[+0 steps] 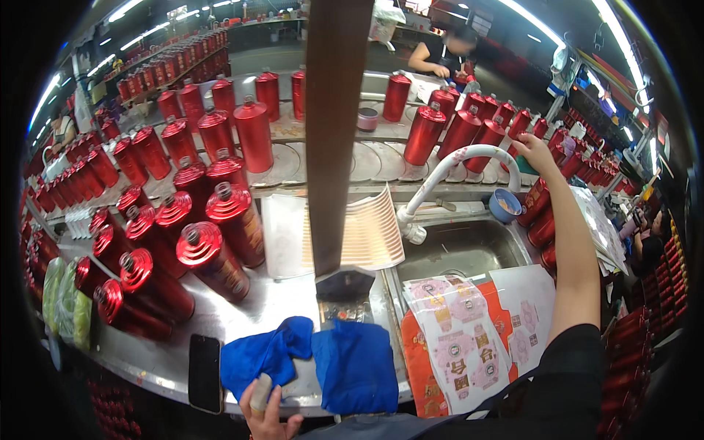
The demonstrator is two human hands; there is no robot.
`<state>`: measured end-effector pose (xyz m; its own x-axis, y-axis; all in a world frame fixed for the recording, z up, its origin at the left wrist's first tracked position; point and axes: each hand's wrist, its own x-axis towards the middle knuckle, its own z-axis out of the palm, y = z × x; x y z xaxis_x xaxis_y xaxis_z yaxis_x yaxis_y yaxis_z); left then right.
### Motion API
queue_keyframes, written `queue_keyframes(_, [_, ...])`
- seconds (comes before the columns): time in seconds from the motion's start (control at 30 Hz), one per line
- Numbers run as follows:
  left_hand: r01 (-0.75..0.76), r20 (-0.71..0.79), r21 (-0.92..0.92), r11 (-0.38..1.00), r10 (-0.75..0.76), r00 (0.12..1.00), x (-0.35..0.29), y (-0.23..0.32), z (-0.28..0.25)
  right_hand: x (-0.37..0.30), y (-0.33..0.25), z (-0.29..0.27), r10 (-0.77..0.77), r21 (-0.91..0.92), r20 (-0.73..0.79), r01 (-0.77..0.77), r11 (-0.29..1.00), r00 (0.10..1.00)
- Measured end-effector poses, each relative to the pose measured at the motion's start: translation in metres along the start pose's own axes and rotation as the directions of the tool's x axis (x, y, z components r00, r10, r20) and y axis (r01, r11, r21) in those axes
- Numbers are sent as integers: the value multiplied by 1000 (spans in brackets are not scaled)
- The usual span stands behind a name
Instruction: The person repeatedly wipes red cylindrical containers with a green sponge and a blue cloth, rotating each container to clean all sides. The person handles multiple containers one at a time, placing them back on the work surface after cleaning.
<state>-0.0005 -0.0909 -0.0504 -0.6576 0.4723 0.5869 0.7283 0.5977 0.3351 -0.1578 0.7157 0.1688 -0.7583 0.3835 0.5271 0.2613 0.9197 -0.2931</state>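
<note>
My right arm stretches far out to the right, and my right hand (534,152) is closed at a red bottle (520,123) in the row beyond the sink; its fingertips are partly hidden. Low in front of me, my left hand (270,412) is held with its fingers apart. A pale beige cover sits on one of its fingers. Just beyond that hand lies a crumpled blue cloth (264,356), with a folded blue cloth (356,367) to its right. A black phone (205,372) lies to the left of the cloths.
Several glossy red bottles (213,260) crowd the metal bench on the left. A dark post (334,132) rises mid-view. Right of it are a curved white faucet (469,152), a metal sink (469,246), a blue cup (504,205) and printed sheets (458,345). Another person (447,55) works across.
</note>
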Motion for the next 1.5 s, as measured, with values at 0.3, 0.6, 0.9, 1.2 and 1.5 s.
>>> queue_keyframes(0.3, [-178, 140, 261, 949, 145, 979, -6, -9, 11, 41, -72, 150, -141, 15, -32, 142, 990, 989])
queue_keyframes(0.6, [-180, 209, 217, 960, 135, 969, 36, -6, 8, 132, 67, 174, -514, -893, 74, 286, 346, 854])
queue_keyframes(0.9, [-72, 170, 260, 963, 27, 985, 25, 18, 8, 49, 68, 122, -246, -347, -13, 226, 910, 969])
queue_keyframes(1.2, [-42, 41, 56, 998, 39, 998, 31, 13, 0, -54, 23, -39, -202, -20, -18, 202, 979, 979])
queue_keyframes(1.5, [-155, -35, -637, 755, 172, 985, 110, 62, -40, -239, -230, -211, -264, 11, 251, 269, 963, 931])
